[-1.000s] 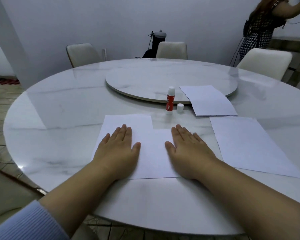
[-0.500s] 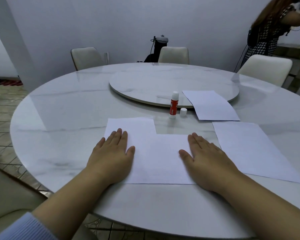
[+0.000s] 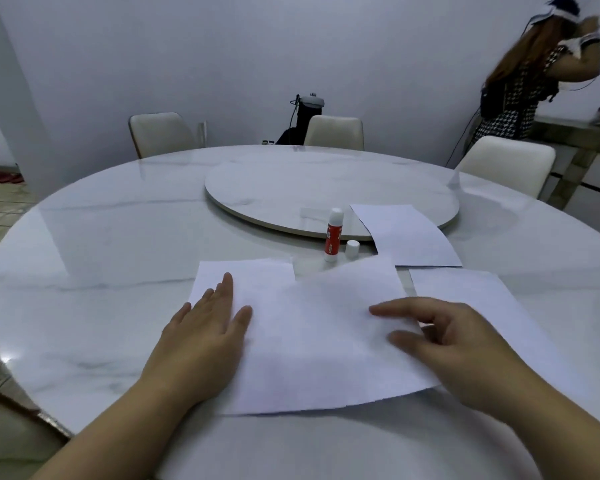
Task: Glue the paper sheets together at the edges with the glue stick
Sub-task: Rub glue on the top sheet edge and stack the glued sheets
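Your left hand (image 3: 208,327) lies flat on the joined sheets (image 3: 312,327); your right hand (image 3: 451,344) pinches their edge. Two sheets (image 3: 409,237) still look unglued, and the glue stick (image 3: 333,237) stands uncapped on the counter (image 3: 101,237).

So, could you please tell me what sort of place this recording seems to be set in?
Probably a dining room in a home or restaurant. A large round marble-look table carries a lazy Susan turntable, and cream upholstered chairs stand around it.
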Demonstrator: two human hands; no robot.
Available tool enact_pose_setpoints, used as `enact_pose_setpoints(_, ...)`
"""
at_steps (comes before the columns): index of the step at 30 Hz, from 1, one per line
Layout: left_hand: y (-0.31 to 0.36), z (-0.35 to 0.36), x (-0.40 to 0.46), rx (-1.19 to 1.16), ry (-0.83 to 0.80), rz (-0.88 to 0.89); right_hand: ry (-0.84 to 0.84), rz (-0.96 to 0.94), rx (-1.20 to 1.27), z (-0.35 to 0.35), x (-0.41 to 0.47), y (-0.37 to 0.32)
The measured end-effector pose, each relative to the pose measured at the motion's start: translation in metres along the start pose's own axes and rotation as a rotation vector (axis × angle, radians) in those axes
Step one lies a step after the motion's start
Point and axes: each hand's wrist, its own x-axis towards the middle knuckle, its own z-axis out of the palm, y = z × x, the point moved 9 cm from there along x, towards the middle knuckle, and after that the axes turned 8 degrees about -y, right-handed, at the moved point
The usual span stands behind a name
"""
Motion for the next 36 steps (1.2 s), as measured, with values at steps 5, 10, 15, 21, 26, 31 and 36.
enact_pose_setpoints(5,0.001,-0.002,0.0,-0.014,0.016,-0.009,0.487,-0.155,0.264,-0.116,-0.01,-0.021)
enact_pose_setpoints(10,0.001,0.001,0.004,0.029,0.036,-0.009,0.754,-0.11,0.662,-0.165,0.032,0.032)
enact_pose_setpoints(15,0.002,0.0,0.004,0.052,0.053,-0.008,0.716,0.131,0.788,-0.122,0.089,0.07)
enact_pose_setpoints(21,0.0,-0.001,0.006,0.058,0.076,-0.012,0.755,0.32,0.833,-0.084,0.121,0.098)
enact_pose_setpoints(26,0.0,-0.003,0.007,0.066,0.091,-0.009,0.733,0.398,0.684,-0.081,0.127,0.108)
enact_pose_setpoints(31,0.0,-0.002,0.007,0.064,0.093,-0.01,0.65,0.411,0.581,-0.083,0.122,0.104)
enact_pose_setpoints(36,0.0,-0.001,0.008,0.072,0.089,-0.01,0.553,0.431,0.457,-0.085,0.114,0.099)
